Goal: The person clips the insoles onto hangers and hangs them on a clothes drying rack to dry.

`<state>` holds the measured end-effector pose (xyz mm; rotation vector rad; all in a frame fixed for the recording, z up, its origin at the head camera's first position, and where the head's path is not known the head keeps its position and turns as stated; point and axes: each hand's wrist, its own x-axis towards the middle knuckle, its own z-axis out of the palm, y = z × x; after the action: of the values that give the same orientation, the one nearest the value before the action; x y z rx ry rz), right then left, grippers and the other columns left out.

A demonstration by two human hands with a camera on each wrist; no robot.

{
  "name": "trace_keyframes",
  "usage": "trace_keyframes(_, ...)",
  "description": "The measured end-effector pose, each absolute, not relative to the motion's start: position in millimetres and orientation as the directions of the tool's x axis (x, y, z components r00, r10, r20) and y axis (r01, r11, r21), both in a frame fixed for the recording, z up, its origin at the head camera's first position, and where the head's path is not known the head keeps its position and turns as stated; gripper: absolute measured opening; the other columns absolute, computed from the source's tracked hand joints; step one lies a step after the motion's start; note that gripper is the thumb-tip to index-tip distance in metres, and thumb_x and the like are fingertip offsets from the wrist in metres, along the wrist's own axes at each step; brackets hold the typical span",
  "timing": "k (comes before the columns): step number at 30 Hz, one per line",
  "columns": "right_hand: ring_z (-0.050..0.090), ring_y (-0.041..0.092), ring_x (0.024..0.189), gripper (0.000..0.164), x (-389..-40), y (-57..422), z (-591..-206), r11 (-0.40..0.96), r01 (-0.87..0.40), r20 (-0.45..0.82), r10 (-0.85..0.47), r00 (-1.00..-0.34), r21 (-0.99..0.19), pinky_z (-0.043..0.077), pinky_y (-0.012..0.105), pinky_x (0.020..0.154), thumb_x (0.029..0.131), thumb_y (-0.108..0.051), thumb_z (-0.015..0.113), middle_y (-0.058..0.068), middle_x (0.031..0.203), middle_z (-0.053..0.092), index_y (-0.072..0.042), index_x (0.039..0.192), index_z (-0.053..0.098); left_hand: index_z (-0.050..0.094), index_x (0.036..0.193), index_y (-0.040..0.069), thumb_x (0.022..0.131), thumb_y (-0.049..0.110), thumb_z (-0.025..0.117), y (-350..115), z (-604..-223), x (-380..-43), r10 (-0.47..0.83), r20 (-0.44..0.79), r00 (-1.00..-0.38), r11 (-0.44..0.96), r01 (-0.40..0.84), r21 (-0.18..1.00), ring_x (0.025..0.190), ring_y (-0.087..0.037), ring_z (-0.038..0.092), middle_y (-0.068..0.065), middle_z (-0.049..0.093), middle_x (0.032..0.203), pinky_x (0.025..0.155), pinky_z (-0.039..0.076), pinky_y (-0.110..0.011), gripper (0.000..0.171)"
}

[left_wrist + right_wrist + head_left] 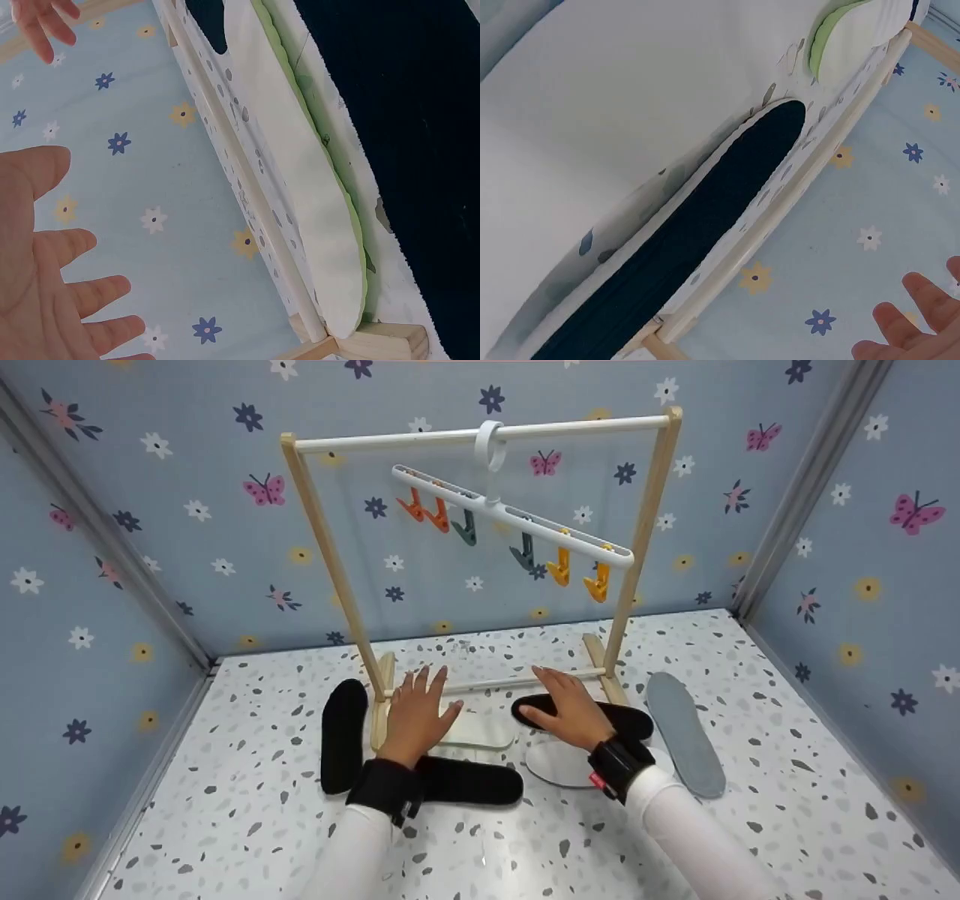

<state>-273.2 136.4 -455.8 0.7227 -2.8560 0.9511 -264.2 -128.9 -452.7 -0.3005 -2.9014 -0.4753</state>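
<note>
My left hand (418,716) is above a cream insole (480,733) and a black insole (476,781), fingers spread, holding nothing. In the left wrist view the cream insole (300,165) shows a green underside. Over another black insole (634,721) hovers my right hand (576,712), also spread and without anything in it. A white insole (555,763) lies partly hidden under the right wrist. To the far left is one more black insole (343,739); a grey insole (686,735) lies at the right. All the insoles are on the speckled surface.
Behind the hands stands a wooden rack (330,547) with a white top bar (577,429). From it hangs a white clip hanger (517,517) with orange clips (437,516), dark green clips (525,551) and yellow clips (598,583). Flowered walls (450,607) enclose the surface.
</note>
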Motion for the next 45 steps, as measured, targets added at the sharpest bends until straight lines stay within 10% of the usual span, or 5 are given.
trace_keyframes(23, 0.054, 0.032, 0.115, 0.04, -273, 154, -430, 0.432, -0.345, 0.325, -0.121, -0.938, -0.833, 0.04, 0.046, 0.1, 0.092, -0.023, 0.062, 0.017, 0.122, 0.059, -0.001, 0.125, 0.055, 0.049, 0.133, 0.0, 0.09, 0.033, 0.061, -171, -485, -243, 0.129, 0.183, -0.975, 0.931, 0.183, 0.315, 0.107, -0.042, 0.054, -0.023, 0.056, 0.123, 0.085, 0.046, -0.052, 0.056)
trace_keyframes(45, 0.054, 0.028, 0.112, 0.046, -275, 183, -379, 0.325, -0.379, 0.417, 0.056, -0.907, -0.867, 0.036, 0.038, 0.105, 0.09, -0.017, 0.066, 0.016, 0.119, 0.058, 0.003, 0.128, 0.049, 0.038, 0.135, -0.01, 0.094, 0.028, 0.05, -264, -499, -244, -0.199, 0.071, -0.978, 0.853, -0.137, 0.504, 0.113, -0.052, 0.046, -0.037, 0.045, 0.126, 0.087, 0.041, -0.06, 0.057)
